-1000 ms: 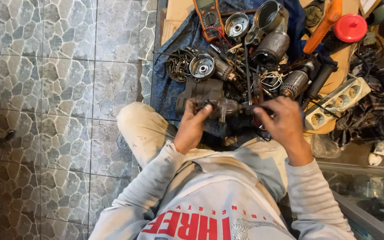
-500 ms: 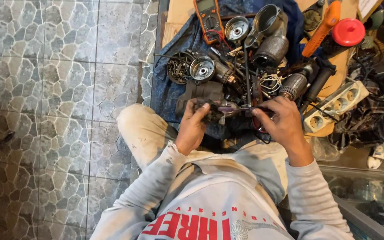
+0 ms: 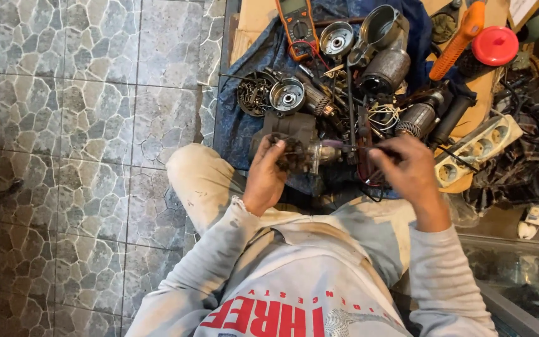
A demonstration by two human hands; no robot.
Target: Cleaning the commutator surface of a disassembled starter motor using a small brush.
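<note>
My left hand (image 3: 268, 175) grips a dark, greasy motor housing (image 3: 294, 145) held over my lap. My right hand (image 3: 407, 170) is closed on a thin screwdriver (image 3: 350, 145) with a purple-tinted shaft, its tip pointing left into the housing. Both forearms wear grey sleeves. The side of the housing under my fingers is hidden.
A blue cloth (image 3: 244, 125) on the floor carries motor parts: a round end cap (image 3: 287, 95), a metal cylinder (image 3: 385, 68), a wound armature (image 3: 419, 118), a pile of screws (image 3: 254, 93). An orange multimeter (image 3: 296, 22), a red lid (image 3: 495, 45) and a white power strip (image 3: 478, 150) lie beyond. Stone tiles (image 3: 95, 125) lie left.
The view has dropped slightly, so the parts sit lower in frame. My right hand has shifted a little to the right with the screwdriver; my left hand keeps its hold on the housing.
</note>
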